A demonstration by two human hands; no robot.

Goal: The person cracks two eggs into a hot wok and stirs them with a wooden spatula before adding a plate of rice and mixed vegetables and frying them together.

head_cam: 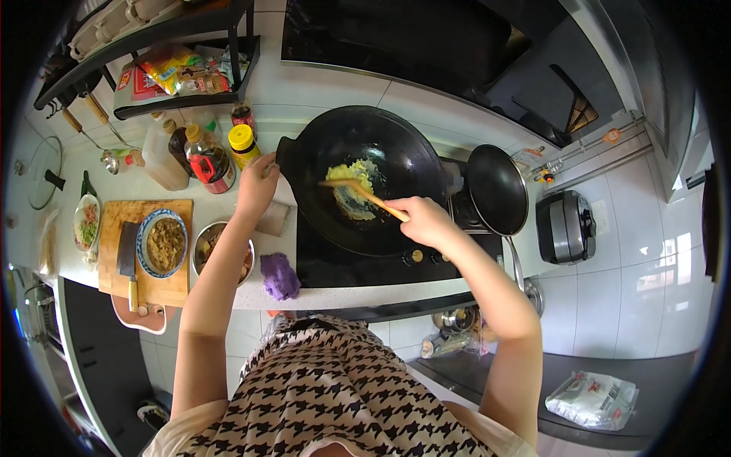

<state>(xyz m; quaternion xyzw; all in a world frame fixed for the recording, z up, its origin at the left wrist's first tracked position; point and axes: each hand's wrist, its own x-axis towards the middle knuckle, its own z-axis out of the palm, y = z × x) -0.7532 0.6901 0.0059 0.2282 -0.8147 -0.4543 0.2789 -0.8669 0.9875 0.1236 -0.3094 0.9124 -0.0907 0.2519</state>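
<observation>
A large black wok [400,137] rests on the gas stove. Yellow scrambled egg [346,171] lies in its middle, with some browned bits below. My right hand [421,221] grips a wooden spatula [374,199], whose blade touches the egg. My left hand [260,184] is at the wok's left ear handle [285,153], its fingers bent against the edge; the fingertips are partly hidden, so whether they grip it is unclear. Beside my left forearm are a steel bowl of food [200,263] and a purple cloth [280,277].
A cutting board [117,214] holds a cleaver [127,249] and a patterned bowl of food [140,251]. Sauce bottles [210,165] and a yellow-capped jar [243,143] stand behind my left hand. A black frying pan [495,188] sits right of the wok, its handle [517,265] pointing towards the counter's front.
</observation>
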